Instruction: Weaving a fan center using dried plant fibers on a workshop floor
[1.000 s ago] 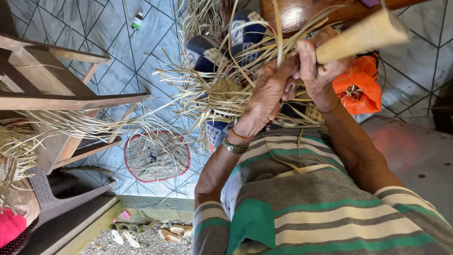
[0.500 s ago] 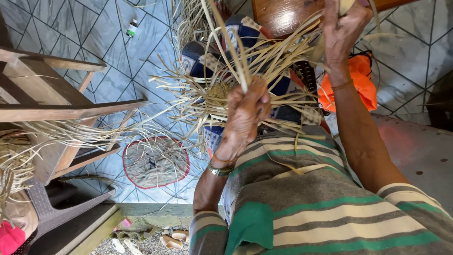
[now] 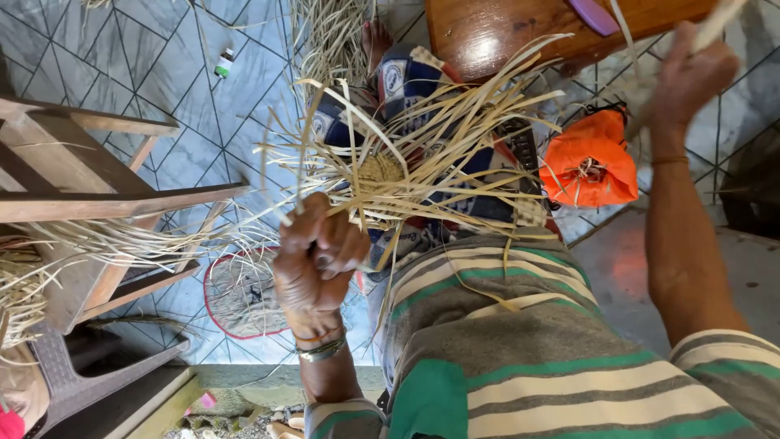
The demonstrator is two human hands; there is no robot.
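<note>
Orange bag point(image 3: 591, 158), small bottle point(image 3: 223, 63), round mat point(image 3: 242, 293).

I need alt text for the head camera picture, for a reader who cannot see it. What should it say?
Seen from above, a person in a striped shirt pulls pale straw strips out of a half-woven straw piece on the lap: the left hand grips strips low, the right hand lifts one high. An orange bag, a wooden bench and a wooden stool stand on the tiled floor.

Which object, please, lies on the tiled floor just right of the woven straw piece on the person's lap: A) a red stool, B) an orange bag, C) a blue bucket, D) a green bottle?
B: an orange bag holding a few straw strips sits right of the woven straw piece.
</note>
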